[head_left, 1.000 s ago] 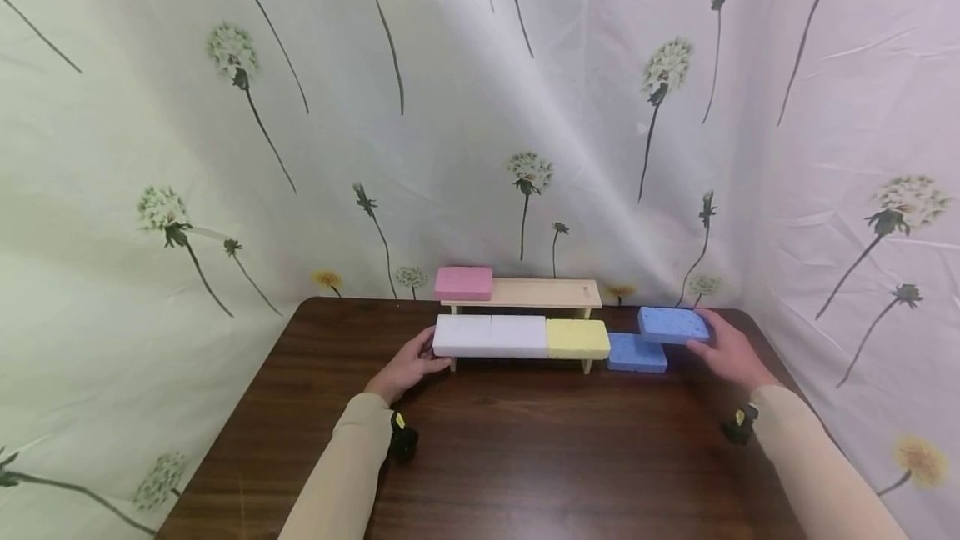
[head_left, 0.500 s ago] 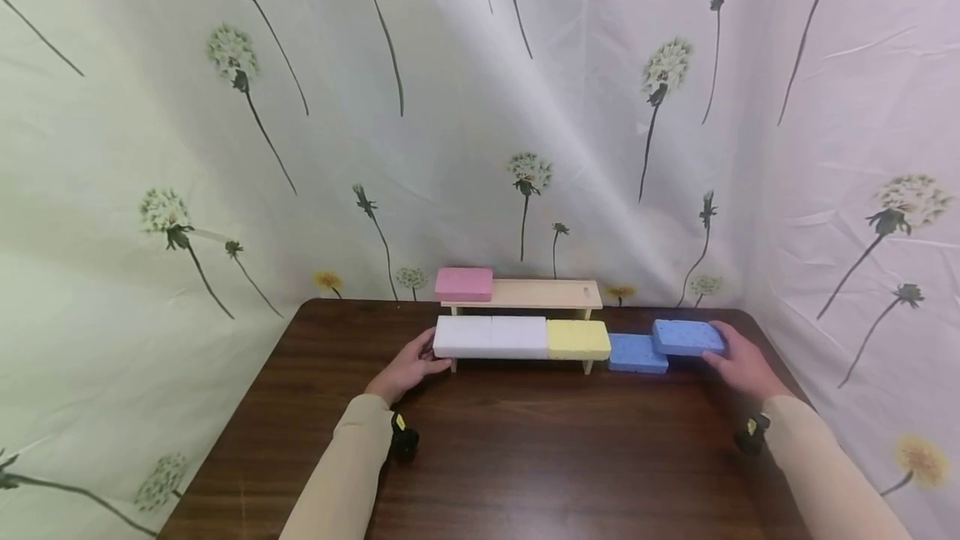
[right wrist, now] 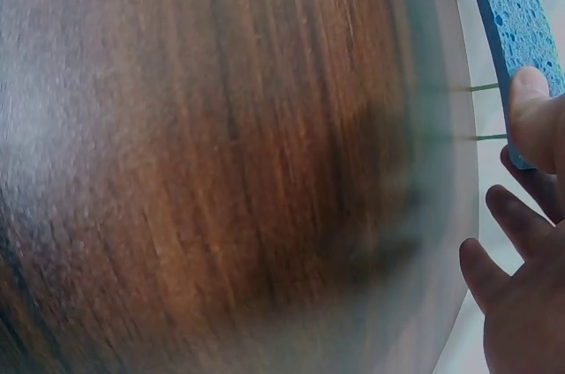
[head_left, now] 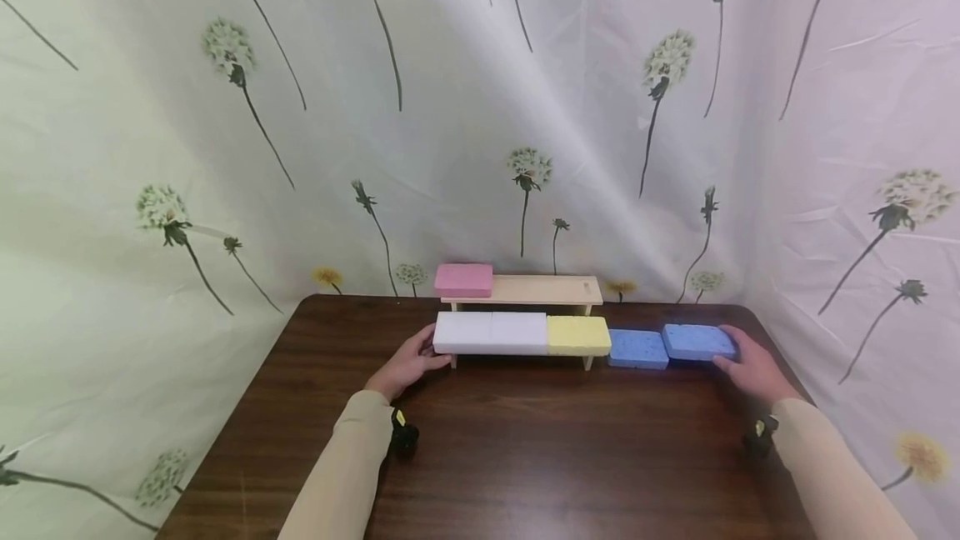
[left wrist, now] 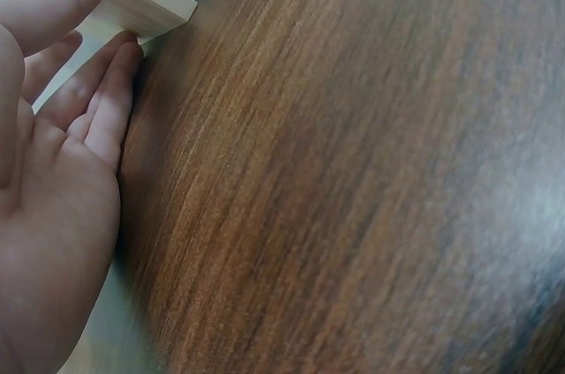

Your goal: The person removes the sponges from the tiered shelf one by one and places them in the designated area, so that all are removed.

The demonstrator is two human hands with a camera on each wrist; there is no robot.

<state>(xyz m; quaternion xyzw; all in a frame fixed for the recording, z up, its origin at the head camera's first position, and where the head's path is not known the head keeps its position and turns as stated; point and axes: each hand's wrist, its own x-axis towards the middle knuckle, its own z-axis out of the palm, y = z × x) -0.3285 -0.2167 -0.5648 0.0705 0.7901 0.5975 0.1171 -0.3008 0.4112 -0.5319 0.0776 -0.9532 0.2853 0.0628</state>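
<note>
In the head view my right hand point(head_left: 757, 367) pinches the right end of a blue sponge point(head_left: 697, 342), with the thumb on its near side. A second blue sponge point(head_left: 637, 349) lies just left of it, beside the front wooden stand point(head_left: 588, 362). Two white blocks point(head_left: 491, 333) and a yellow sponge point(head_left: 578, 336) sit in a row on that stand. My left hand point(head_left: 405, 365) grips the stand's left end, thumb in front and fingers behind. In the left wrist view the fingers reach a pale wooden leg point(left wrist: 150, 3). The blue sponge point(right wrist: 521, 21) shows porous in the right wrist view.
Behind the front stand is another wooden stand point(head_left: 543, 288), with a pink sponge point(head_left: 463, 281) on its left end. Both stand on a dark wooden table point(head_left: 540, 448). A dandelion-print curtain point(head_left: 465, 107) hangs behind the table and along its sides.
My right hand has moved the blue sponge right and down, from overlapping the other blue sponge to a place beside it. The left hand has stayed at the stand's end.
</note>
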